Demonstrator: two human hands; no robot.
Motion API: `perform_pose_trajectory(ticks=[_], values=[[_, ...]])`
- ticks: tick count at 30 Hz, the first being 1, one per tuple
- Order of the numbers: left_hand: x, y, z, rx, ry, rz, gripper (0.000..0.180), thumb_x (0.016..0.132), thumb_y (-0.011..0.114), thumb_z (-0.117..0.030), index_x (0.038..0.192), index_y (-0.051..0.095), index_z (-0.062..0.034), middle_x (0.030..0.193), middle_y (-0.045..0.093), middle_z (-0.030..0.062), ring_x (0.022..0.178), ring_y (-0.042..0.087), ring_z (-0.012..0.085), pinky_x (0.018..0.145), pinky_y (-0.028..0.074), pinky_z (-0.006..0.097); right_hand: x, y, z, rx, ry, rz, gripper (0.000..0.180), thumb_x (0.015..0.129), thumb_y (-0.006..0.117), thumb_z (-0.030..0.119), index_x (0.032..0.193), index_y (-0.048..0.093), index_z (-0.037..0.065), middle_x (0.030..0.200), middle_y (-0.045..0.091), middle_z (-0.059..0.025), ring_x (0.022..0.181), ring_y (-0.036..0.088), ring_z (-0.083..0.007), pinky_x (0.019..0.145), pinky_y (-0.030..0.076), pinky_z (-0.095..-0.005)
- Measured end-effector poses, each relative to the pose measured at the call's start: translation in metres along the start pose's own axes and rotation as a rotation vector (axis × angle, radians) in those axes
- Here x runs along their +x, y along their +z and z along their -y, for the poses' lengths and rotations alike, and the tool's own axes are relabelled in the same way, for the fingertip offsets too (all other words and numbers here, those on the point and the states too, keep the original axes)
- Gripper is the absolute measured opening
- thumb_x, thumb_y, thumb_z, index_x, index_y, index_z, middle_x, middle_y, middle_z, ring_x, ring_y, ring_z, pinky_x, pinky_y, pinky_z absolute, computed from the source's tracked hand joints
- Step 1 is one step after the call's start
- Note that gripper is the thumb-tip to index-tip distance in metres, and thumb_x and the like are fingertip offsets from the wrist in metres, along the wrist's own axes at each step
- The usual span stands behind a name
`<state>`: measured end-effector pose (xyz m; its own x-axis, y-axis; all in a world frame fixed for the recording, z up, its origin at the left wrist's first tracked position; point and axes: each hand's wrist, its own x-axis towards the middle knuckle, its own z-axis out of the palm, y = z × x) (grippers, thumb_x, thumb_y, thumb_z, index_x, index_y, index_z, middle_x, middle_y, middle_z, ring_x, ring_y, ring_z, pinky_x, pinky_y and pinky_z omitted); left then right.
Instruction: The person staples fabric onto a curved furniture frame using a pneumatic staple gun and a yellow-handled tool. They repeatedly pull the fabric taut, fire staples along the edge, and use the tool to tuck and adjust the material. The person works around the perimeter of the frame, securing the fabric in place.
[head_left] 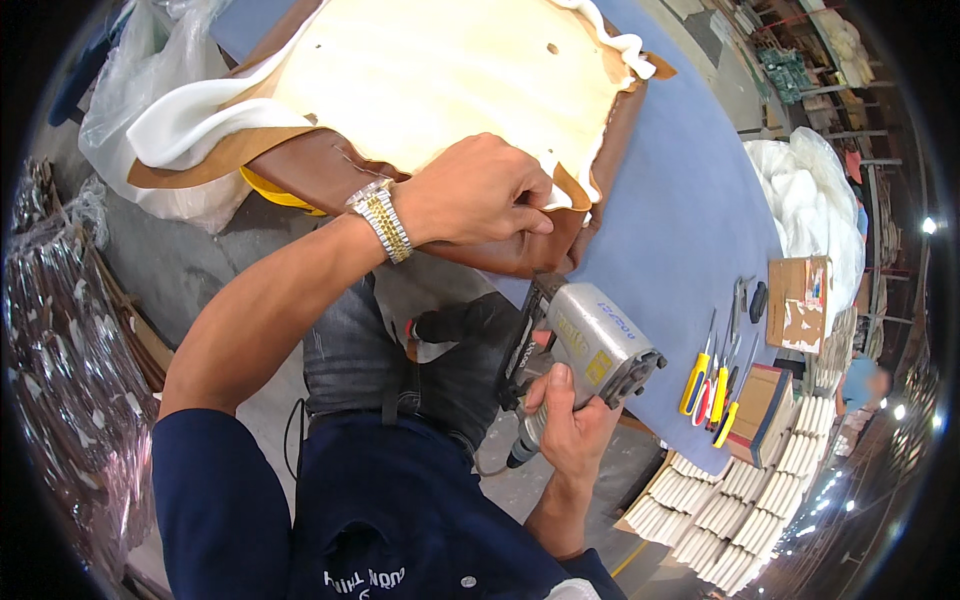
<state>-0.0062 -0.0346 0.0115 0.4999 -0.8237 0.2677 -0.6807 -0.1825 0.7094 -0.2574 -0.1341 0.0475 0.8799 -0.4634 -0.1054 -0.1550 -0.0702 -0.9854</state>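
1. Bracelet watch of silver- and gold-toned metal links (383, 222), just behind the left hand (485, 190), between its fingers and the forearm. Gold runs along the middle of the band, silver at the edges.
2. Navy-blue fabric shirt (400, 510), nearer the wearer than both sets of fingers. Left sleeve (215, 490) short, ending well back from the fingers; forearm bare beyond.
3. White curved lettering (365, 580) on the shirt front, upside down in view. Small pale round disc (468, 581) right of it, well below the right hand (575, 425).
4. Faded charcoal denim trousers (345, 350), below the left fingers.
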Motion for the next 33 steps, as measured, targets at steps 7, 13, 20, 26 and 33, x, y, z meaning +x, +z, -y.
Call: perform_pose_trajectory(ticks=[7,13,20,26,33], values=[[0.004,-0.004,-0.002,-0.012,-0.002,0.003,0.025,0.081,0.082,-0.027,0.079,0.076,-0.0030,0.069,0.071,0.0125,0.064,0.069,0.0308,0.065,0.053,0.039,0.016,0.019,0.014,-0.153,0.001,0.001,0.043,0.100,0.050,-0.004,0.142,0.044,-0.008,0.119,0.068,-0.0196,0.063,0.059,-0.0106,0.057,0.051,-0.0253],[0.009,-0.005,0.001,0.007,-0.020,0.040,0.020,0.083,0.079,-0.029,0.079,0.079,-0.0088,0.067,0.070,0.0137,0.068,0.071,0.0318,0.066,0.056,0.041,-0.003,0.021,0.013,-0.200,0.079,-0.063,0.042,0.102,0.046,-0.002,0.143,0.046,-0.005,0.119,0.069,-0.0182,0.064,0.058,-0.0110,0.060,0.051,-0.0257],[0.009,-0.005,0.002,-0.006,-0.015,0.036,0.019,0.082,0.079,-0.027,0.078,0.079,-0.0089,0.070,0.071,0.0151,0.072,0.072,0.0331,0.069,0.058,0.041,0.010,0.039,0.015,-0.201,0.118,-0.159,0.040,0.103,0.047,0.001,0.142,0.047,-0.005,0.115,0.070,-0.0171,0.063,0.058,-0.0102,0.058,0.050,-0.0243],[0.005,-0.003,0.002,-0.011,0.016,0.009,0.020,0.084,0.078,-0.023,0.082,0.078,-0.0033,0.070,0.071,0.0156,0.065,0.070,0.0328,0.067,0.055,0.041,0.029,0.044,0.032,-0.286,0.131,-0.097,0.037,0.102,0.050,0.000,0.138,0.050,-0.006,0.111,0.070,-0.0161,0.058,0.056,-0.0096,0.054,0.047,-0.0234],[0.004,-0.014,0.003,-0.035,0.016,0.141,0.015,0.084,0.071,-0.016,0.087,0.076,-0.0024,0.081,0.073,0.0151,0.069,0.068,0.0326,0.069,0.053,0.041,0.028,0.026,0.019,-0.268,0.098,0.003,0.033,0.102,0.053,0.002,0.134,0.053,-0.005,0.108,0.071,-0.0134,0.057,0.056,-0.0088,0.052,0.047,-0.0248]])
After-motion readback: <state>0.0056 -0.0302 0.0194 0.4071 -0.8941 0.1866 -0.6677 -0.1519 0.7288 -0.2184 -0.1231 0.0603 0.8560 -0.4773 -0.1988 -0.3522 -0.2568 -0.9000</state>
